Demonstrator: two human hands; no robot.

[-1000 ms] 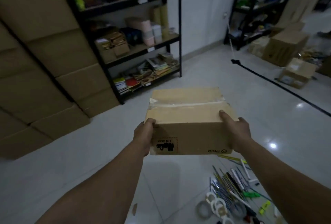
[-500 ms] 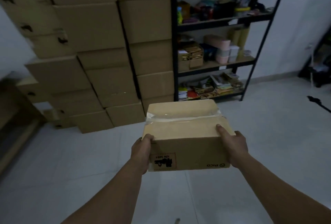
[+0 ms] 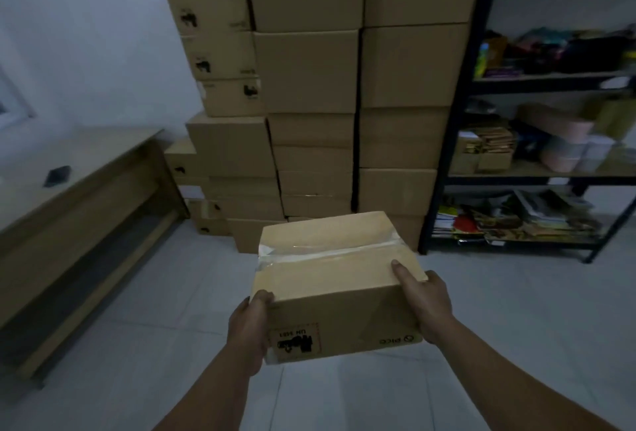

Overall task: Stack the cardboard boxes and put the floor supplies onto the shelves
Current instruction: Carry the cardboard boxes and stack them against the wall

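Fingers of our left hand (image 3: pixel 249 330) and right hand (image 3: pixel 428 303) gripped both ends of the box (image 3: pixel 334 279); we held it lower centre, off the floor (image 3: pixel 165 310), before the stack (image 3: pixel 306 72).

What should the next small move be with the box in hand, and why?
Probably carry the cardboard box forward toward the stack of boxes. The left hand and right hand grip its ends above the floor, and the stack stands some way beyond it.
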